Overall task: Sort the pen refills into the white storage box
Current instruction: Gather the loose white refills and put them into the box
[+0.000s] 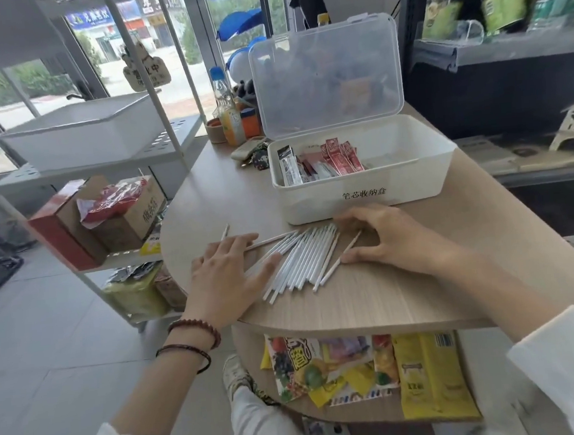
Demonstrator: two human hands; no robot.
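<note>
Pale wood tabletop (405, 297), rounded at the near edge. Far left on it, an orange drink bottle (232, 118), upright. Left, a metal rack (169, 139) carrying a white tray (80, 134) and a cardboard box (124, 216). Below, snack packets (428, 377) on a lower shelf (363, 413).

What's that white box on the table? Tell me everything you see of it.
The white storage box looks like plastic, rectangular, with black lettering on its front. Its clear lid stands open, upright at the back. Red and black packets lean in its left end. It sits on the wooden table, beyond the loose refills.
</note>
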